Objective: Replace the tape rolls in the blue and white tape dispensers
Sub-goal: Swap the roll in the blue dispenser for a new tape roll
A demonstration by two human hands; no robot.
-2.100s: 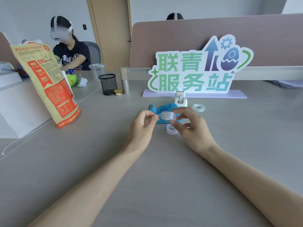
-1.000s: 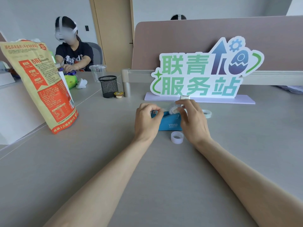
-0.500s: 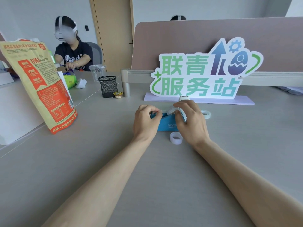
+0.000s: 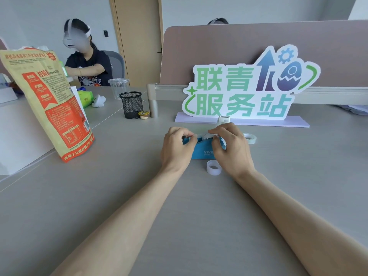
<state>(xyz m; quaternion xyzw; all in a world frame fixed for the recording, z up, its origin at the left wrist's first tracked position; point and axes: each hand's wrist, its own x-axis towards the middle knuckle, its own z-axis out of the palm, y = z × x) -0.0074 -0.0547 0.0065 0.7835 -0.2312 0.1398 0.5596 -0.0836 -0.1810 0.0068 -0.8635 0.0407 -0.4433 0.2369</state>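
Apparently mid-threading: blue tape dispenser [image 4: 201, 151] sat mid-surface, roll seated. Left hand [image 4: 176, 148] pinched closed at its cutter end, seemingly on the tape end; right hand [image 4: 231, 148] curled over the roll. Next, probably: press tape onto the blade. White dispenser [image 4: 223, 120] waited behind.

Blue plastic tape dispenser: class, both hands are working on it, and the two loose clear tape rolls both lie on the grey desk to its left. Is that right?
Not quite. In the head view both hands do work on the blue plastic tape dispenser, but neither loose clear tape roll lies to its left: one lies in front of it, the other to its right, on the grey desk.
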